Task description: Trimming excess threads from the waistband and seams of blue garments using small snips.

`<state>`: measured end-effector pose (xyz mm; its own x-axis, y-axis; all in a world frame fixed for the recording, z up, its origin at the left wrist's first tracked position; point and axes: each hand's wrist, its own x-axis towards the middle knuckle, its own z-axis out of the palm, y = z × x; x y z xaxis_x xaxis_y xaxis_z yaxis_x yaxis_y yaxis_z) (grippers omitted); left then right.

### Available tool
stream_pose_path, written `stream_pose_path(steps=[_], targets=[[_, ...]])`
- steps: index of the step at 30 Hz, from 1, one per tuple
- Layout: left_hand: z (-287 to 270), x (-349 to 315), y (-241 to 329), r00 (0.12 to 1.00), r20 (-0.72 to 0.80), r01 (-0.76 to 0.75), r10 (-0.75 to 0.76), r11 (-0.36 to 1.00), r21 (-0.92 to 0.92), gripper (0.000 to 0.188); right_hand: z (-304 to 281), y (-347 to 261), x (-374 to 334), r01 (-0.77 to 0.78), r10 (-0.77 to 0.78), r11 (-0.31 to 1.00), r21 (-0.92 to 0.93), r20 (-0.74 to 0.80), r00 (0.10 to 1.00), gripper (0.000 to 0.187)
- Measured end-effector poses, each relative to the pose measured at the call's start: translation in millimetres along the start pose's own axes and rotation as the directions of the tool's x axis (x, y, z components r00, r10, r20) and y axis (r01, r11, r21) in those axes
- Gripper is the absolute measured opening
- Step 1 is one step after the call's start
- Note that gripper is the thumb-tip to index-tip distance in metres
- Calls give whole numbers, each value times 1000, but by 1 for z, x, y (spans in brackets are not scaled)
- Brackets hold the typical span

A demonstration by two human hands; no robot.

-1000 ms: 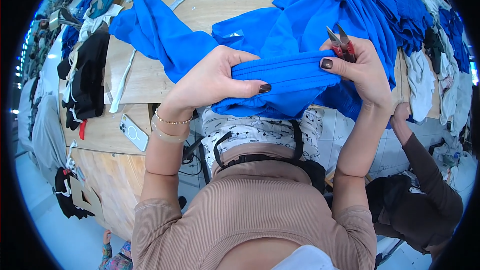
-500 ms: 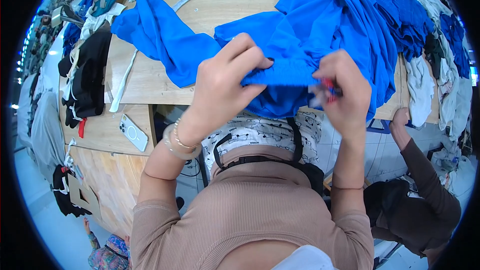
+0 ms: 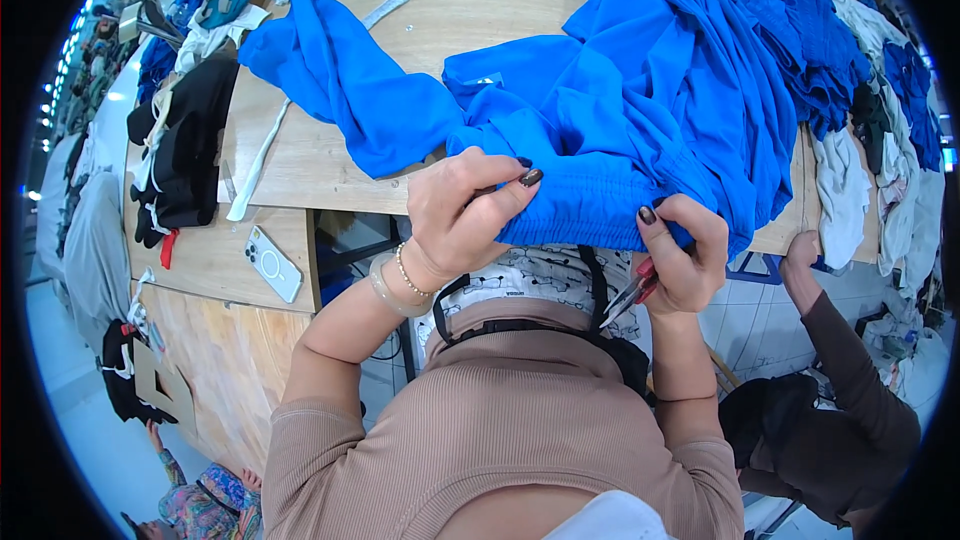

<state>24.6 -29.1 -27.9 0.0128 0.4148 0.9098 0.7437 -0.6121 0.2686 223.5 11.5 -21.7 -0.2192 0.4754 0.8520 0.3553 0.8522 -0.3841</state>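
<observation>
A bright blue garment (image 3: 690, 90) lies heaped on the table, its gathered elastic waistband (image 3: 590, 202) drawn out at the near edge in front of me. My left hand (image 3: 465, 202) pinches one end of that band between thumb and fingers. At the other end my right hand (image 3: 688, 258) grips the band, thumb on top. Small thread snips (image 3: 632, 292) with red handles are tucked in the same right palm, metal blades pointing down toward my lap. One narrow part (image 3: 350, 90) of blue cloth stretches to the left across the wood.
A phone (image 3: 272, 262) lies on the lower wooden surface at left, near folded black cloth (image 3: 190, 145). White strips (image 3: 258, 162) lie on the wooden table (image 3: 480, 0). More blue garments (image 3: 800, 40) and white cloth (image 3: 840, 185) are piled at right. Another person's arm (image 3: 835, 340) reaches the table edge there.
Both hands have come down slightly with the waistband, which now lies flatter and stretched between them. The snips, blurred before, now point down and left from the right hand.
</observation>
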Motion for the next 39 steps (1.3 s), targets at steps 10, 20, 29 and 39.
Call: stream_pose_path(steps=[10,20,29,39], targets=[[-4,5,2,995,0,96,-96,994,-46,26,-1,2,6,104,-103,995,-11,52,993,20],[-10,14,9,960,107,252,-260,964,79,41,5,2,15,51,-52,999,10,81,995,19],[5,7,-5,962,76,254,-261,963,90,33,13,1,18,-179,156,980,85,231,960,26],[19,11,-2,946,54,309,-318,942,134,23,3,-14,27,-756,658,617,219,384,648,14]])
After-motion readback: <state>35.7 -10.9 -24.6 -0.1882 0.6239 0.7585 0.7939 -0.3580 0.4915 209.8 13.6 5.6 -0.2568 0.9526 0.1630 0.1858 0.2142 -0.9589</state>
